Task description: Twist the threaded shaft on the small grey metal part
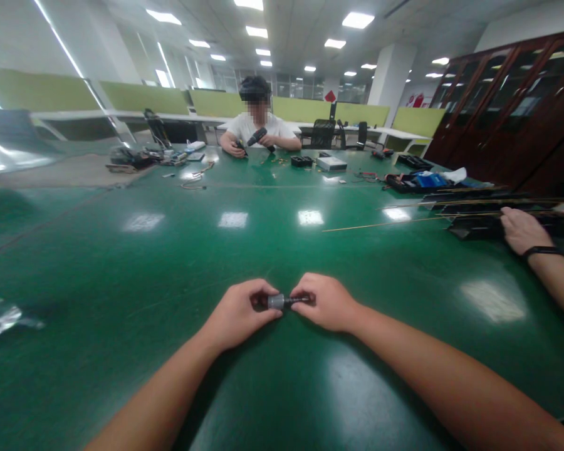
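Note:
My left hand (pixel 244 310) pinches a short grey cylinder (pixel 276 302) between thumb and fingers. Out of its right end comes a thin dark shaft (pixel 291 300), ridged like a drill bit. The fingers of my right hand (pixel 322 300) close around this shaft and cover much of its far part. Cylinder and shaft lie in line, level, just above or on the green tabletop (pixel 272 250); whether they touch it I cannot tell. Whether the two parts are one piece is also unclear.
Opposite sits a person (pixel 258 128) holding a power drill (pixel 256 136). At right, another person's hand (pixel 526 232) rests by black channel-shaped pieces (pixel 474 225) and long thin rods (pixel 380 225). A tool case (pixel 418 181) stands behind. Clear plastic (pixel 0 319) lies at left.

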Demonstrator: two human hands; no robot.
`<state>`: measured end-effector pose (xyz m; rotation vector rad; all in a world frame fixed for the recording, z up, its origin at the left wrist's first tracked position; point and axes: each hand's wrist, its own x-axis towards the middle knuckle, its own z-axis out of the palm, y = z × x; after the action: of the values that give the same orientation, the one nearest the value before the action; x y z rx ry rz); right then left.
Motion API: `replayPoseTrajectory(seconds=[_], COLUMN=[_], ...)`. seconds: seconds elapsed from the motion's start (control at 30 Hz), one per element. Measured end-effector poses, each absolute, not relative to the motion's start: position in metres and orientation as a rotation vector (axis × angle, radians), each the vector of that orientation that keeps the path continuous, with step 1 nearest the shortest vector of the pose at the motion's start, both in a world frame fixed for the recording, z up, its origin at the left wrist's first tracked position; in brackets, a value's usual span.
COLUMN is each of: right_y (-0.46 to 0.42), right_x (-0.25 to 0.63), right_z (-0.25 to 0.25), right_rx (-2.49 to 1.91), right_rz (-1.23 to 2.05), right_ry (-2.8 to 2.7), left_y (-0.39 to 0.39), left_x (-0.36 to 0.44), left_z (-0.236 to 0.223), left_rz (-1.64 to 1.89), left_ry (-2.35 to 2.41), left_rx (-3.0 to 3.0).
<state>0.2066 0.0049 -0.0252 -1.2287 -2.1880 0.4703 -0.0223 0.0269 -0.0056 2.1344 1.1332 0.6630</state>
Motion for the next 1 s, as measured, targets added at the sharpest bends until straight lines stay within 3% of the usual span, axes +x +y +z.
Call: replayPoseTrajectory(seconds=[1.0], right_y=[0.0049], right_x=[0.2097], right_z=[-0.0259], right_rx=[-1.191], right_rz=[0.498], right_ry=[-2.166], left_y=[0.0276], left_x=[-0.0287], left_z=[-0.0039], left_rz=[0.644], left_ry=[1.139], left_rx=[2.167])
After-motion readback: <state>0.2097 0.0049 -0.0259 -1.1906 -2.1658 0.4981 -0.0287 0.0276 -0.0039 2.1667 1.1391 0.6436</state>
